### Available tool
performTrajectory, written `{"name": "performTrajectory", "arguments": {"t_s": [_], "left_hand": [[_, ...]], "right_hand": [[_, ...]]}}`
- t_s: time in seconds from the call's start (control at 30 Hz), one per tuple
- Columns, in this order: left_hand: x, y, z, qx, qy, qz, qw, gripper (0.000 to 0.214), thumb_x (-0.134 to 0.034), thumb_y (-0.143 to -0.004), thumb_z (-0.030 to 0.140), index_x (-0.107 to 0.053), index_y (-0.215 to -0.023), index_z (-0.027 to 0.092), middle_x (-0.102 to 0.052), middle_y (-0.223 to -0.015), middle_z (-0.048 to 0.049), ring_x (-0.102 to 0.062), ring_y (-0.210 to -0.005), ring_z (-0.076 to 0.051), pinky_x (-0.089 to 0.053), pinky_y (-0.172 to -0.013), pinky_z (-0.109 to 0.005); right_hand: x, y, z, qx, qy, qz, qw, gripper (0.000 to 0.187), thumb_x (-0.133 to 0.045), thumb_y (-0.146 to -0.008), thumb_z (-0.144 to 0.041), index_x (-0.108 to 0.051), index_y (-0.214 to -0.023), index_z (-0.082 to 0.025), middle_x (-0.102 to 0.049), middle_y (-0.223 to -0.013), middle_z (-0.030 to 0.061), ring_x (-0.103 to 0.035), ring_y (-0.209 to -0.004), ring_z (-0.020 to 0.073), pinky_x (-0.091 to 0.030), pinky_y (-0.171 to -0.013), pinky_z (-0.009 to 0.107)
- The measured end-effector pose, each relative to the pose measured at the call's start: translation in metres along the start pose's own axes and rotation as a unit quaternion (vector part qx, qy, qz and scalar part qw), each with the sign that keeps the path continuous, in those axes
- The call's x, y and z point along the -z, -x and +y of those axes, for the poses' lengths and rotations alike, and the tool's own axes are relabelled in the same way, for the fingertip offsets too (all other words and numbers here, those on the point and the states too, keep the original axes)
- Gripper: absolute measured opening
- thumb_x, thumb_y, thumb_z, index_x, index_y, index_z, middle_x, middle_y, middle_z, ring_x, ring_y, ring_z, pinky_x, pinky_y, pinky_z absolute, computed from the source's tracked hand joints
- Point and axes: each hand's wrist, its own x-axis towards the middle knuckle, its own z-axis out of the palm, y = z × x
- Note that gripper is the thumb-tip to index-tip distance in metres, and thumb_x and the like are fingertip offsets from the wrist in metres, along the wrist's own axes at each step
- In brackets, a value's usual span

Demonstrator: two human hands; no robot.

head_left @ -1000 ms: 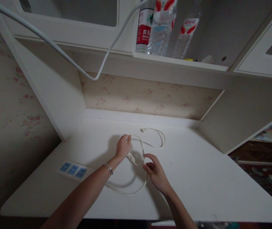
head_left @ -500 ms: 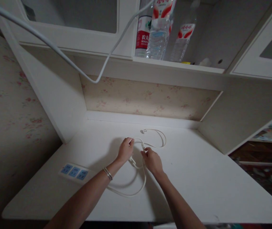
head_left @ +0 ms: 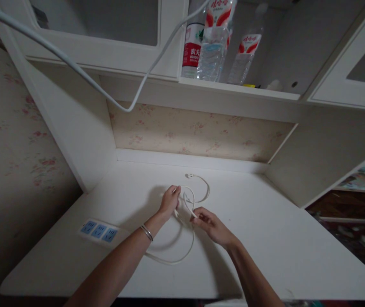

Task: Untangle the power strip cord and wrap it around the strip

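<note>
A white power cord (head_left: 182, 258) runs in loops over the white desk, and both hands grip it near the middle. My left hand (head_left: 170, 200) is closed around gathered cord, with part of the loop hidden behind the fingers. To its right, my right hand (head_left: 206, 221) pinches the cord between thumb and fingertips. Between the two hands the cord arches up in a small loop. Its plug (head_left: 189, 175) lies farther back on the desk, joined by a curved stretch of cord. A white power strip (head_left: 98, 231) with blue sockets rests left of my left forearm.
Overhead, an open cabinet shelf (head_left: 240, 90) holds plastic bottles (head_left: 212, 51). A thick white cable (head_left: 128, 110) hangs across the upper left, close to the camera. Side panels (head_left: 70, 128) enclose the desk (head_left: 265, 256). Cluttered shelves (head_left: 361, 183) stand at the right.
My right hand has moved slightly toward me and right, drawing the cord along. The plug end's loop has become smaller and shifted left. My left hand stays nearly in place.
</note>
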Motion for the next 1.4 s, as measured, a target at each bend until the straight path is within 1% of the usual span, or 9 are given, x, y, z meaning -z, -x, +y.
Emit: {"name": "performTrajectory", "arguments": {"t_s": [0.17,0.27,0.4,0.53,0.67,0.83,1.03,1.23,1.4], "left_hand": [[0.001,-0.001,-0.007,0.040,0.042,0.003,0.998,0.037,-0.040,-0.086,0.055,-0.049,-0.082,0.019,-0.053,-0.078,0.0017,-0.051,-0.043,-0.006,-0.031,-0.032,-0.016],[-0.002,-0.001,-0.004,0.040,0.046,0.001,0.998,0.036,-0.042,-0.086,0.054,-0.050,-0.082,0.019,-0.054,-0.078,0.0015,-0.048,-0.040,-0.004,-0.028,-0.031,-0.015],[-0.008,0.003,0.003,0.029,0.038,-0.016,0.999,0.036,-0.043,-0.086,0.054,-0.053,-0.085,0.019,-0.057,-0.078,0.0009,-0.050,-0.040,-0.004,-0.028,-0.030,-0.014],[-0.011,0.007,0.006,0.017,0.020,-0.033,0.999,0.037,-0.043,-0.086,0.055,-0.054,-0.088,0.020,-0.061,-0.082,-0.0007,-0.053,-0.042,-0.005,-0.030,-0.030,-0.014],[-0.013,0.010,0.008,0.005,0.001,-0.046,0.999,0.038,-0.043,-0.086,0.055,-0.055,-0.089,0.020,-0.063,-0.083,-0.0012,-0.052,-0.042,-0.006,-0.030,-0.031,-0.015],[-0.014,0.013,0.010,-0.014,-0.018,-0.045,0.999,0.039,-0.042,-0.086,0.056,-0.057,-0.087,0.020,-0.062,-0.077,0.0005,-0.049,-0.042,-0.006,-0.029,-0.035,-0.016],[-0.013,0.013,0.008,-0.019,-0.022,-0.028,0.999,0.039,-0.043,-0.086,0.056,-0.057,-0.084,0.020,-0.054,-0.059,0.0044,-0.045,-0.041,-0.007,-0.030,-0.039,-0.018],[-0.012,0.008,0.001,0.012,0.004,-0.012,1.000,0.038,-0.042,-0.086,0.056,-0.056,-0.083,0.020,-0.044,-0.049,0.0074,-0.042,-0.038,-0.008,-0.029,-0.035,-0.017],[-0.009,0.003,-0.007,0.044,0.032,0.013,0.998,0.039,-0.041,-0.086,0.056,-0.054,-0.085,0.019,-0.052,-0.061,0.0041,-0.046,-0.038,-0.007,-0.029,-0.032,-0.016]], "right_hand": [[0.029,0.032,-0.008,-0.085,-0.030,-0.178,0.980,0.023,-0.071,-0.076,-0.037,-0.068,-0.088,-0.017,-0.067,-0.096,0.0059,-0.057,-0.105,0.0218,-0.038,-0.094,0.036],[0.045,0.040,-0.008,-0.127,-0.031,-0.213,0.968,0.026,-0.072,-0.073,-0.039,-0.072,-0.088,-0.017,-0.069,-0.104,0.0098,-0.049,-0.122,0.0282,-0.032,-0.103,0.044],[0.053,0.041,0.001,-0.161,-0.071,-0.145,0.974,0.026,-0.066,-0.076,-0.039,-0.073,-0.083,-0.016,-0.071,-0.100,0.0130,-0.056,-0.115,0.0297,-0.038,-0.098,0.044],[0.048,0.030,0.013,-0.189,-0.135,0.019,0.972,0.030,-0.062,-0.078,-0.037,-0.064,-0.100,-0.017,-0.072,-0.089,0.0087,-0.066,-0.086,0.0219,-0.046,-0.086,0.038],[0.042,0.008,0.014,-0.206,-0.226,0.165,0.938,0.038,-0.050,-0.085,-0.051,-0.052,-0.109,-0.022,-0.067,-0.086,0.0032,-0.065,-0.066,0.0153,-0.051,-0.068,0.031],[0.027,-0.019,-0.007,-0.250,-0.218,0.102,0.938,0.043,-0.048,-0.085,-0.061,-0.050,-0.101,-0.021,-0.065,-0.077,0.0023,-0.061,-0.057,0.0129,-0.046,-0.050,0.023],[0.013,-0.035,-0.017,-0.176,-0.186,0.089,0.963,0.035,-0.069,-0.077,-0.033,-0.054,-0.104,-0.016,-0.066,-0.094,0.0064,-0.062,-0.066,0.0105,-0.050,-0.063,0.024],[0.027,-0.019,-0.036,-0.063,-0.142,0.038,0.987,0.044,-0.066,-0.081,-0.041,-0.058,-0.117,-0.017,-0.066,-0.106,0.0090,-0.061,-0.083,0.0144,-0.048,-0.081,0.033],[0.045,0.007,-0.049,-0.011,-0.171,0.102,0.980,0.051,-0.072,-0.074,-0.045,-0.058,-0.119,-0.025,-0.065,-0.105,0.0076,-0.061,-0.088,0.0187,-0.046,-0.086,0.041]]}}
